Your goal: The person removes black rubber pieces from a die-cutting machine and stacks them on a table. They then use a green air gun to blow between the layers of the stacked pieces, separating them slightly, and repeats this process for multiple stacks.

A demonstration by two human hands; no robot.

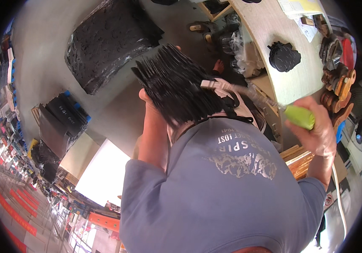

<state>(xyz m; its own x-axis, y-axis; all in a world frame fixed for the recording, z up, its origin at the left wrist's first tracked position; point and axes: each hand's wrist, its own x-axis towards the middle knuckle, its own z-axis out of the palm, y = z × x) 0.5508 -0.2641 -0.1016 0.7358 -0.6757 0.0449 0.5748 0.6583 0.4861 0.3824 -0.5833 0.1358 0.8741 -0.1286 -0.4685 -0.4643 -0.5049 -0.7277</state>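
My right hand [318,133] grips a green-handled tool [300,117]; left of that grip, my left hand [144,97] clasps a layered black stack [176,82].

1. The floor [33,63] is smooth and grey, spreading across the upper left.
2. A pale table [265,25] runs down the right side, its edge bowed by the lens.
3. A white panel [103,173] glares at lower left.
4. Below it sit an orange beam [104,222] and, farther left, red strips [14,213].
5. Bright light fills a window [86,238] near the lower rim.
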